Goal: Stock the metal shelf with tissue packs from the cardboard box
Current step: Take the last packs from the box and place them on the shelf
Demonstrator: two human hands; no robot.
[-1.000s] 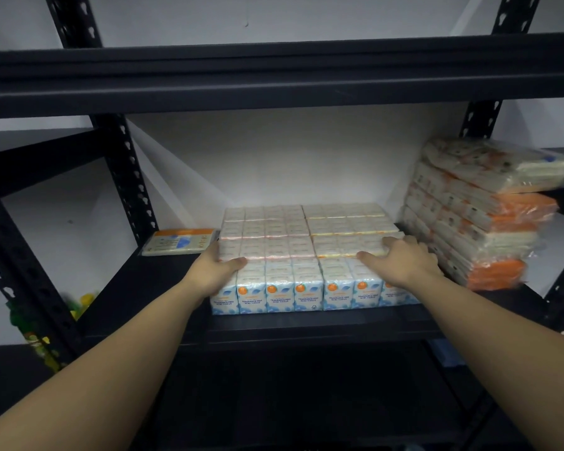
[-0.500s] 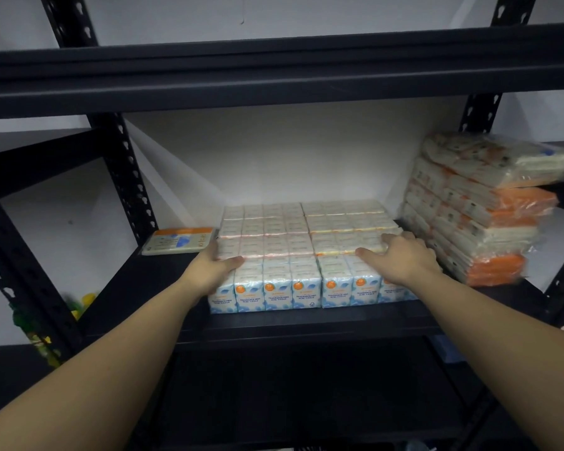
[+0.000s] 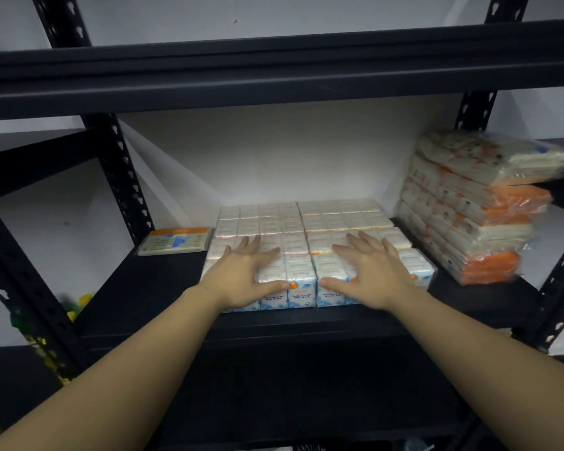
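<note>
Stocking is looking well advanced: mini tissue packs (image 3: 306, 222) are filling the metal shelf (image 3: 150, 288) in rows, left hand (image 3: 241, 278) and right hand (image 3: 372, 275) lying flat and spread on top, gripping nothing. Cardboard box is showing nowhere.

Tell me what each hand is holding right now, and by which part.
Nothing is gripped. The left hand and right hand lie open, fingers spread, on top of the block of white-and-blue mini tissue packs on the black metal shelf.
</note>
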